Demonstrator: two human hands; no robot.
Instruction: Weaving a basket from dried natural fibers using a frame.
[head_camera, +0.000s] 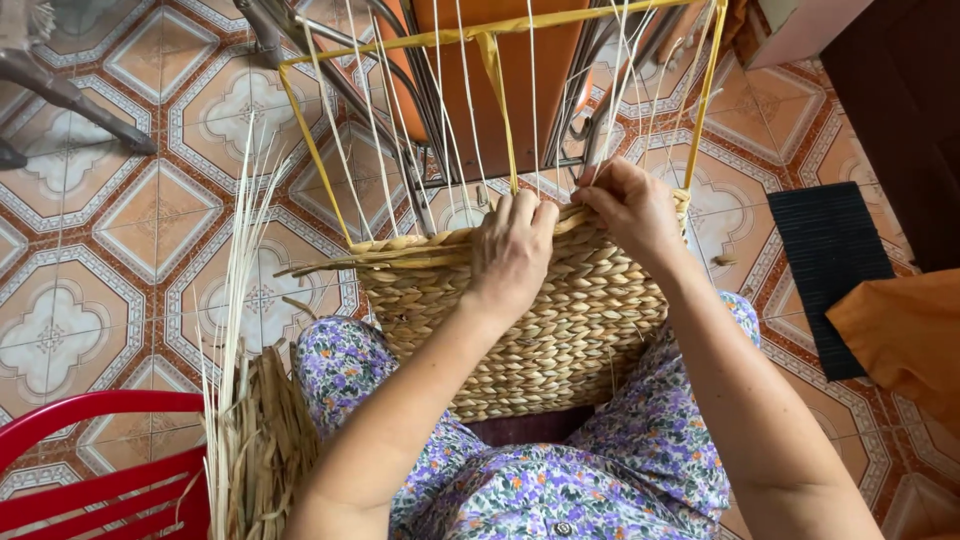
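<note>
Basket (540, 320) is being woven on the lap; its top edge is gripped by the left hand (512, 250), and a strand above it is pinched by the right hand (630, 205).

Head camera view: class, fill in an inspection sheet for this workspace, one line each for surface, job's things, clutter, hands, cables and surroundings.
Surface: patterned tile floor; the work rests on the person's lap.
Job's things: half-woven straw basket with pale upright strands in a yellow strap frame.
Clutter: bundle of loose straw beside the lap.
Hands: left hand presses on the basket rim; right hand pinches strands at the rim.
Cables: nothing seen.
Surroundings: red plastic chair, black mat, orange cloth, metal chair legs.
</note>
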